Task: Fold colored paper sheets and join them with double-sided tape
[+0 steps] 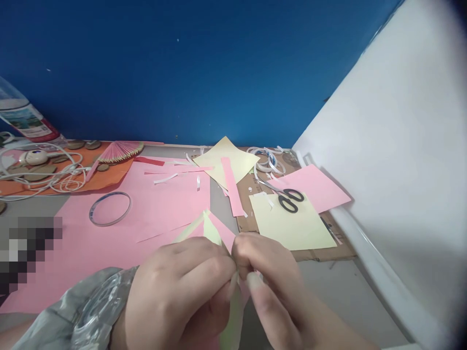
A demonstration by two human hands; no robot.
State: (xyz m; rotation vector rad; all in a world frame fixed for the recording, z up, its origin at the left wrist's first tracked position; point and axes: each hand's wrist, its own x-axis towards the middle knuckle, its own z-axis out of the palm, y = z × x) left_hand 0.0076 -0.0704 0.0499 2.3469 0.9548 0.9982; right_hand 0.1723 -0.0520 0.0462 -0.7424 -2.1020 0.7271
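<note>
My left hand (pixel 178 287) and my right hand (pixel 272 277) meet low in the middle of the view, both pinched on a folded piece of pink and pale yellow paper (pixel 211 231). The paper's pointed top sticks up between my fingers, and a pale strip hangs down below them. A grey sleeve covers my left wrist. Black-handled scissors (pixel 286 197) lie shut on a pale yellow sheet (pixel 292 221) just beyond my right hand.
A large pink sheet (pixel 120 218) covers the table's left, with a clear tape ring (pixel 109 208) on it. A pink paper fan (pixel 120 151), white cable (pixel 54 170), paper strips, cardboard (pixel 251 221) and a white wall (pixel 401 170) at right surround the work.
</note>
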